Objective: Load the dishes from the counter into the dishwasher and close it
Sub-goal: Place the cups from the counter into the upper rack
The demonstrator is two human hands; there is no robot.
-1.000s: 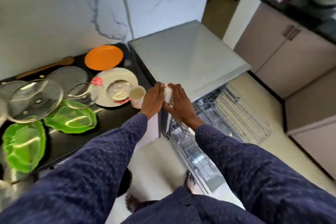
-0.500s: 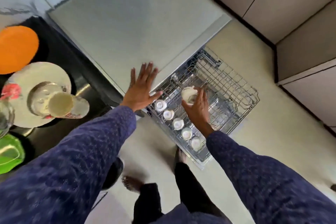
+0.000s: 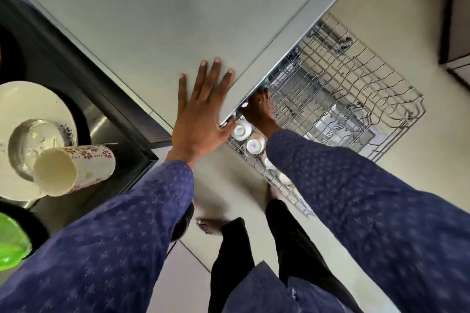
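I've got my left hand spread flat, fingers straight, on the grey dishwasher top, bracing me as I lean in. My right hand is down in the pulled-out upper rack, reaching in under the lip of the top; its fingers are tucked out of sight, so I can't tell whether it's gripping a cup or has let go.

Progress check: a row of small white cups sits upside down along the near edge of the rack, so loading is under way. Plenty left, I'd say. On the counter there's a white plate carrying a steel bowl and a floral mug lying on its side, plus a green plate at the left edge. The rack is out and the dishwasher not closed.

Against half a second ago: the right hand was then over the middle of the rack with a white cup plainly in its grasp; now it has pushed deeper, toward the machine, and that cup is no longer visible. The left hand stays planted on the top, and the view has dropped closer.
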